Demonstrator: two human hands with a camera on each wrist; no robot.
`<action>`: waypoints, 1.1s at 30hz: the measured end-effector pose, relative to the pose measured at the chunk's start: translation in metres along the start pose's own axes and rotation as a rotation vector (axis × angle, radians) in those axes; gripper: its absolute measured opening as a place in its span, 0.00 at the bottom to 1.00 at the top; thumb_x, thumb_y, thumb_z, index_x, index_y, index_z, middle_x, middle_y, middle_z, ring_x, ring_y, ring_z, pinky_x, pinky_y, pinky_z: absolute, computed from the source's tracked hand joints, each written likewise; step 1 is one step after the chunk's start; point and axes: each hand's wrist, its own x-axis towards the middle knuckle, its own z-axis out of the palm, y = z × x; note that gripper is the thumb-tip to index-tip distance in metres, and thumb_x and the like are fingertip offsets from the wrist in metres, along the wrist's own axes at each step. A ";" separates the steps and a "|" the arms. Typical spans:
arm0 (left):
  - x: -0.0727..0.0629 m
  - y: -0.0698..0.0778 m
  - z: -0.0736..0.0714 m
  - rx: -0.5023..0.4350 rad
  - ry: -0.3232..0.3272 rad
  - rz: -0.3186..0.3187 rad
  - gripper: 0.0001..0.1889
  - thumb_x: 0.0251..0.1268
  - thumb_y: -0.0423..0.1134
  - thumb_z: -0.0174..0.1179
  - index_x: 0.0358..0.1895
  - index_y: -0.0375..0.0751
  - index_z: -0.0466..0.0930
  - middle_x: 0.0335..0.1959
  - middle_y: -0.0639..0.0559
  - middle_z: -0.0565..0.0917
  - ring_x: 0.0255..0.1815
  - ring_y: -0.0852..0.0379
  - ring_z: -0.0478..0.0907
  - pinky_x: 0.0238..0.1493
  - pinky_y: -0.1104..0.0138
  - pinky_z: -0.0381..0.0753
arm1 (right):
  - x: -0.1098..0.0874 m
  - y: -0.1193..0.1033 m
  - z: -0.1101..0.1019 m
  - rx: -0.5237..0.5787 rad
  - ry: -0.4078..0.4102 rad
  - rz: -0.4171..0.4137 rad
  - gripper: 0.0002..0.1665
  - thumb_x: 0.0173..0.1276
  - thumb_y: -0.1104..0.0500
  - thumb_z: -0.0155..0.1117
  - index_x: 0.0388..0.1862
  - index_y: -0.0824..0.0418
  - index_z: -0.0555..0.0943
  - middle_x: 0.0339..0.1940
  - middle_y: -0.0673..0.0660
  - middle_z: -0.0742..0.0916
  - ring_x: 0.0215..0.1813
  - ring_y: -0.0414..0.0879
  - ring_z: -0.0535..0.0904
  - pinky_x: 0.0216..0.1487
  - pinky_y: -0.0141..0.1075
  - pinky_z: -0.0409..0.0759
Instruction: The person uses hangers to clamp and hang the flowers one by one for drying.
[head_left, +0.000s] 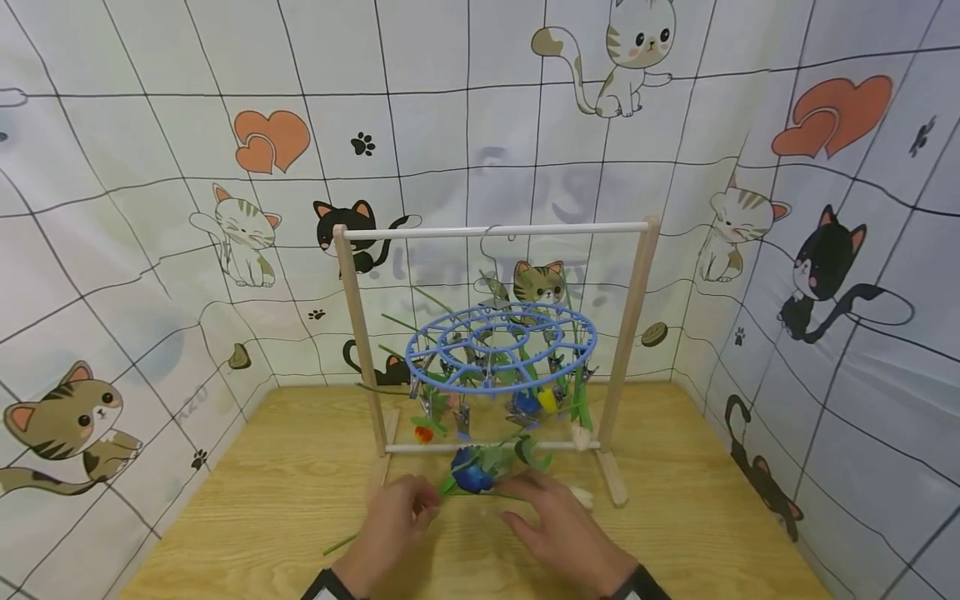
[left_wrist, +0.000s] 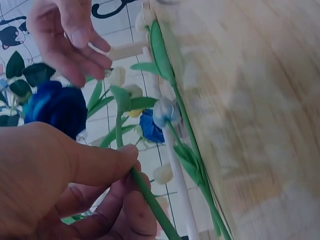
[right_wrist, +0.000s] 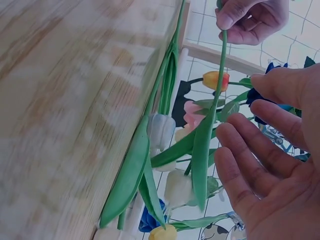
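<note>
My left hand (head_left: 399, 521) pinches the green stem (left_wrist: 146, 195) of an artificial flower between thumb and fingers, above the table. In the right wrist view a long green leaf (right_wrist: 202, 155) grows from that stem, with a white tulip head (right_wrist: 179, 189) near its lower end. My right hand (right_wrist: 272, 155) is beside the leaf, fingers extended and apart, gripping nothing. A blue rose (head_left: 472, 471) with dark leaves shows between the hands in the head view. Tulips with green stems lie on the table, including a pale bluish-white one (left_wrist: 166, 112).
Behind the hands, a wooden stand (head_left: 630, 333) with a white top bar (head_left: 420, 232) carries a round blue clip hanger (head_left: 487, 390). Several artificial flowers hang from its clips, including a yellow one (head_left: 547, 401) and an orange one (head_left: 423, 434). Cat-print cloth (head_left: 465, 125) surrounds the wooden table (head_left: 247, 517).
</note>
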 end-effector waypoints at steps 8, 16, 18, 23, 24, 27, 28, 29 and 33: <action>-0.004 0.007 0.010 -0.016 -0.069 0.063 0.10 0.70 0.23 0.78 0.41 0.44 0.93 0.37 0.56 0.92 0.36 0.70 0.83 0.37 0.73 0.84 | 0.005 -0.006 0.001 -0.067 -0.008 -0.021 0.17 0.78 0.62 0.82 0.62 0.55 0.93 0.61 0.51 0.95 0.60 0.48 0.93 0.59 0.44 0.96; -0.006 0.024 0.013 -0.020 -0.089 0.128 0.06 0.74 0.25 0.77 0.44 0.40 0.94 0.40 0.53 0.92 0.38 0.67 0.86 0.39 0.72 0.86 | 0.009 -0.007 0.004 -0.129 -0.007 -0.122 0.15 0.76 0.64 0.83 0.57 0.52 0.93 0.58 0.49 0.95 0.55 0.47 0.92 0.53 0.40 0.94; -0.006 0.029 0.014 -0.025 -0.102 0.138 0.05 0.75 0.26 0.76 0.44 0.40 0.95 0.40 0.53 0.92 0.39 0.66 0.86 0.39 0.72 0.86 | 0.009 -0.008 0.003 -0.115 -0.002 -0.145 0.14 0.76 0.65 0.84 0.56 0.52 0.94 0.57 0.49 0.95 0.53 0.45 0.93 0.52 0.38 0.94; -0.009 0.036 0.019 -0.035 -0.097 0.163 0.05 0.77 0.27 0.77 0.45 0.43 0.94 0.41 0.54 0.92 0.40 0.69 0.84 0.40 0.73 0.86 | 0.009 -0.011 0.001 -0.102 0.025 -0.206 0.12 0.74 0.64 0.86 0.50 0.50 0.96 0.49 0.46 0.96 0.49 0.40 0.92 0.49 0.35 0.91; -0.010 0.037 0.020 -0.039 -0.092 0.170 0.05 0.77 0.28 0.77 0.45 0.43 0.94 0.42 0.55 0.92 0.40 0.70 0.84 0.40 0.74 0.86 | 0.008 -0.011 0.001 -0.107 0.032 -0.222 0.12 0.73 0.64 0.86 0.49 0.49 0.96 0.47 0.46 0.96 0.48 0.39 0.92 0.49 0.35 0.91; -0.012 0.039 0.023 -0.056 -0.078 0.187 0.06 0.78 0.29 0.77 0.46 0.45 0.94 0.42 0.56 0.92 0.40 0.71 0.83 0.39 0.74 0.86 | 0.007 -0.010 0.001 -0.119 0.055 -0.258 0.13 0.71 0.63 0.88 0.49 0.47 0.97 0.43 0.43 0.96 0.46 0.38 0.92 0.49 0.35 0.91; -0.012 0.040 0.023 -0.058 -0.073 0.194 0.06 0.78 0.29 0.77 0.46 0.46 0.94 0.42 0.57 0.91 0.40 0.71 0.83 0.39 0.74 0.86 | 0.006 -0.010 0.002 -0.125 0.062 -0.264 0.13 0.71 0.63 0.88 0.48 0.47 0.97 0.43 0.42 0.96 0.45 0.37 0.92 0.49 0.35 0.91; -0.013 0.040 0.024 -0.060 -0.069 0.201 0.06 0.78 0.30 0.77 0.46 0.46 0.94 0.42 0.57 0.91 0.40 0.71 0.82 0.39 0.74 0.86 | 0.005 -0.010 0.001 -0.129 0.067 -0.267 0.13 0.70 0.63 0.88 0.48 0.46 0.97 0.42 0.41 0.96 0.44 0.36 0.91 0.50 0.35 0.91; -0.014 0.042 0.025 -0.061 -0.051 0.227 0.06 0.78 0.31 0.77 0.47 0.48 0.94 0.43 0.58 0.92 0.41 0.71 0.82 0.41 0.73 0.88 | 0.001 -0.011 -0.001 -0.148 0.074 -0.254 0.13 0.71 0.63 0.87 0.48 0.46 0.97 0.41 0.41 0.95 0.43 0.35 0.90 0.49 0.34 0.90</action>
